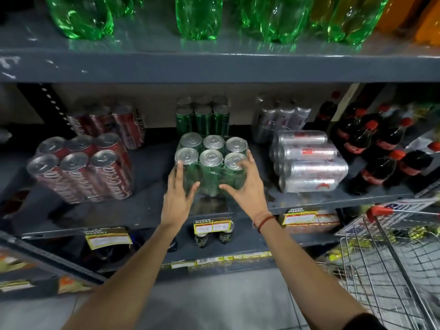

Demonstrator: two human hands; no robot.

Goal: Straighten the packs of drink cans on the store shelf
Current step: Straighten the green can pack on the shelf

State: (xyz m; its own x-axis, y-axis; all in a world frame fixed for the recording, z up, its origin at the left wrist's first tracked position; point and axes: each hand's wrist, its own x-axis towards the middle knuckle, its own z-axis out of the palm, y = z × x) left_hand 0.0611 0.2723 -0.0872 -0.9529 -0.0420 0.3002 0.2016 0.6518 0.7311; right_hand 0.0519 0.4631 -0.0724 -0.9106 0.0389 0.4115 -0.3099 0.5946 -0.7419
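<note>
The green pack of cans (210, 163) stood near the front edge of the middle shelf (142, 210), between the red pack (81, 167) and the silver pack (307, 160). It sat upright, wrapped in clear plastic. Another green pack (202, 117) stood behind it.

Both hands were on the green pack. The left hand (178, 194) was pressed on its left front side with fingers spread. The right hand (245, 184) held its right front corner, with fingers reaching up to a can top. They looked like they were gripping it lightly, not lifting it.

The silver pack lay on its side, so it still needed fixing. The red pack looked a bit turned.

Things could go wrong from here. The plastic wrap looked slippery, so the hands might slide. If one hand pushed harder, the pack might twist and end up crooked. A big shove might bump the pack behind or the silver pack beside it. Pulling too far forward might tip it off the shelf, toward the cart (392, 258).
</note>
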